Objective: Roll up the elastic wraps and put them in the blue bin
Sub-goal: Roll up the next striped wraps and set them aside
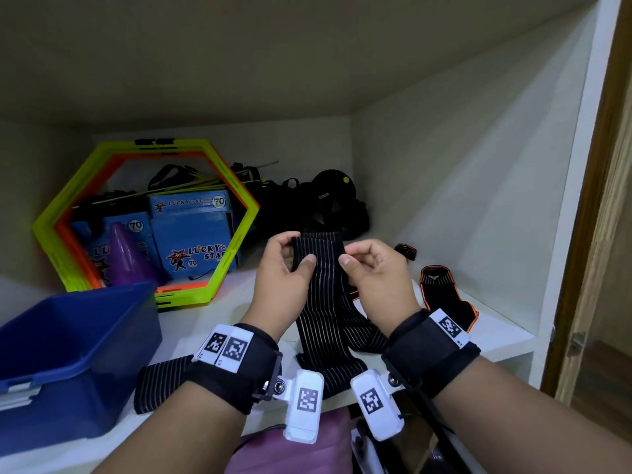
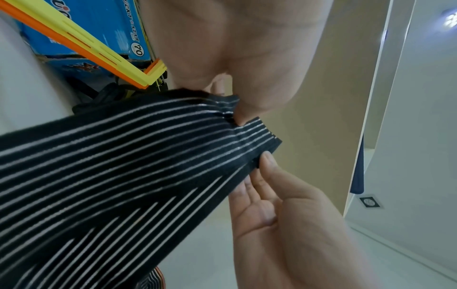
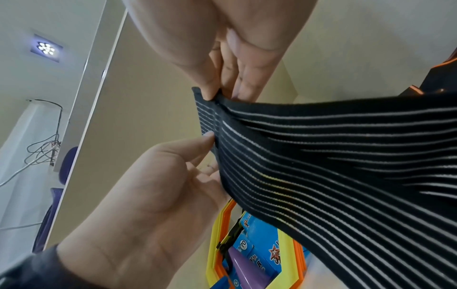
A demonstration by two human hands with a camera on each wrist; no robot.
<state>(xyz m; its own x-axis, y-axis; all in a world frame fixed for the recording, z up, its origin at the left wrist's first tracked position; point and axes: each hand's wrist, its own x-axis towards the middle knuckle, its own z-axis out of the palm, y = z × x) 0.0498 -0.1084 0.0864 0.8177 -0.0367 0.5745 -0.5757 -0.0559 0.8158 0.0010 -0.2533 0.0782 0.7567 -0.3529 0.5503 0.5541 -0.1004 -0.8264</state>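
A long black elastic wrap (image 1: 321,302) with thin white stripes hangs from my two hands above the shelf, its lower part trailing onto the shelf edge. My left hand (image 1: 301,251) pinches the wrap's top left corner between thumb and fingers. My right hand (image 1: 349,255) pinches the top right corner. The left wrist view shows the wrap (image 2: 123,166) stretched below my palm, and the right wrist view shows its hemmed end (image 3: 210,117) pinched on both sides. A second striped wrap (image 1: 160,381) lies flat on the shelf by my left wrist. The blue bin (image 1: 68,354) stands at the left.
Yellow and orange hexagon rings (image 1: 232,186) lean at the back left around blue boxes (image 1: 195,234) and a purple cone (image 1: 128,258). Black straps and gear (image 1: 325,200) lie at the back. A black and orange support (image 1: 444,295) lies right of my hands. A cabinet wall (image 1: 478,165) closes the right side.
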